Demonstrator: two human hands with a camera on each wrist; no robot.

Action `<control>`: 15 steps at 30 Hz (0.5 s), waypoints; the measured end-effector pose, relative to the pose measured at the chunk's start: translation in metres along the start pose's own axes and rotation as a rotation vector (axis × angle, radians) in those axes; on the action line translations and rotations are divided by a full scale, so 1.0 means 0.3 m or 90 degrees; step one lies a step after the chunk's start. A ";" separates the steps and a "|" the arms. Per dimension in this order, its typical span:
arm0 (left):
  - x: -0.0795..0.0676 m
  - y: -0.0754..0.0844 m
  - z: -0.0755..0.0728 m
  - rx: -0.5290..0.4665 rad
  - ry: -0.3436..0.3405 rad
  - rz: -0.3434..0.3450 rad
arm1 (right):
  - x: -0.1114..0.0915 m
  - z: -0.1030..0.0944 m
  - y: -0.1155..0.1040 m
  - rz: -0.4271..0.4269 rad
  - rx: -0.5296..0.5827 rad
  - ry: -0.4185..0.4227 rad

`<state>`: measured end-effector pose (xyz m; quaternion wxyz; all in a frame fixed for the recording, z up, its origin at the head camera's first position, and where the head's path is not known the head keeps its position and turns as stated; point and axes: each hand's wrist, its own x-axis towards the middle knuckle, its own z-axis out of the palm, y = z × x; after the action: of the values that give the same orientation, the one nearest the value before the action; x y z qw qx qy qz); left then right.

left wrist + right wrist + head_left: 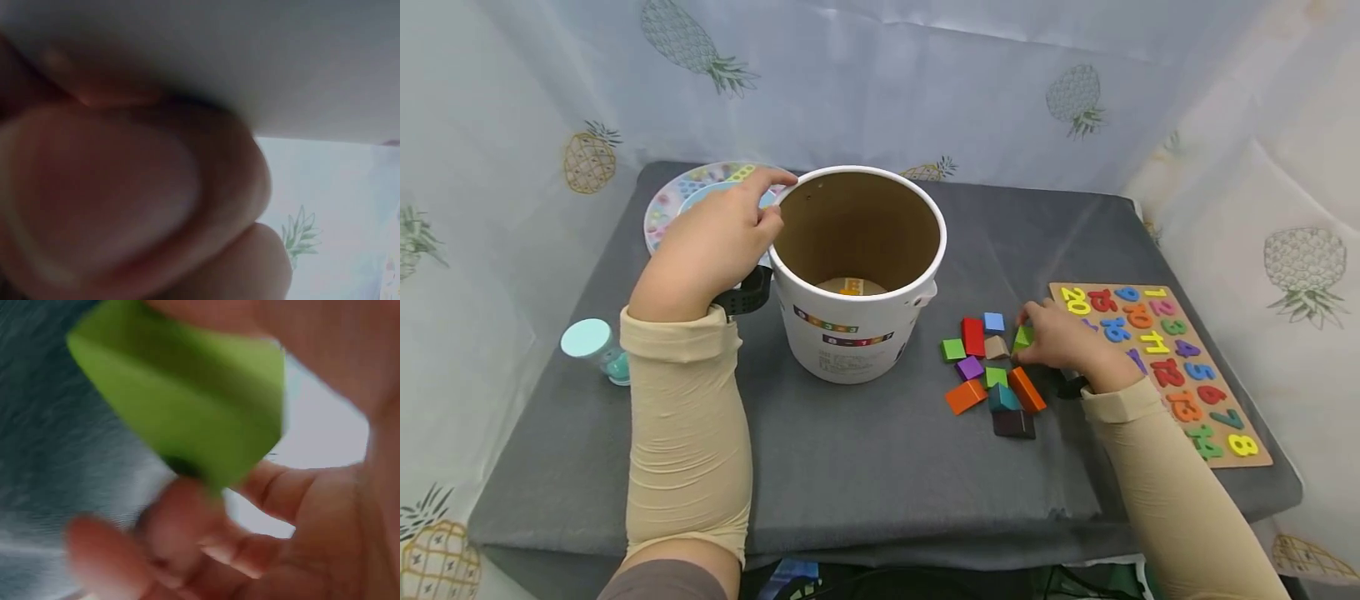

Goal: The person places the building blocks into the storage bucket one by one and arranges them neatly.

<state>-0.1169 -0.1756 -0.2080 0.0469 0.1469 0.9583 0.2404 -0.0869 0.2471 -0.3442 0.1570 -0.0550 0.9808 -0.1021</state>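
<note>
A white bucket (842, 333) stands upright with its mouth up; a small yellow-orange thing (852, 287) shows on its floor. My left hand (722, 225) grips the bucket's rim on the left, its fingers partly hidden against the outer wall. In the left wrist view, curled fingers (112, 194) lie close under the pale wall. At the right, my right hand (1063, 342) pinches a green block (187, 394) between thumb and fingers. Beside that hand lies a loose group of blocks, including a red block (973, 337), a purple block (970, 367) and an orange block (1027, 390).
A wooden number board (1150, 333) with coloured numerals lies at the right, partly under my right forearm. Behind my left hand is a round patterned board (658, 218). A small jar with a pale lid (587, 339) stands at the left table edge.
</note>
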 end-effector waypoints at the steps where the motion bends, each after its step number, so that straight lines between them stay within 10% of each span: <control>1: 0.002 0.001 0.002 0.002 -0.001 0.000 | -0.007 -0.011 -0.008 0.000 0.006 0.022; 10: 0.004 -0.003 0.002 0.005 -0.001 -0.003 | -0.113 -0.219 -0.291 -0.186 0.167 0.449; 15: 0.003 0.000 0.006 0.005 0.001 -0.006 | -0.124 -0.254 -0.474 -0.334 0.216 0.543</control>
<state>-0.1175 -0.1743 -0.2096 0.0469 0.1421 0.9601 0.2361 -0.0653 0.1278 -0.2315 -0.2799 -0.2257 0.8806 -0.3087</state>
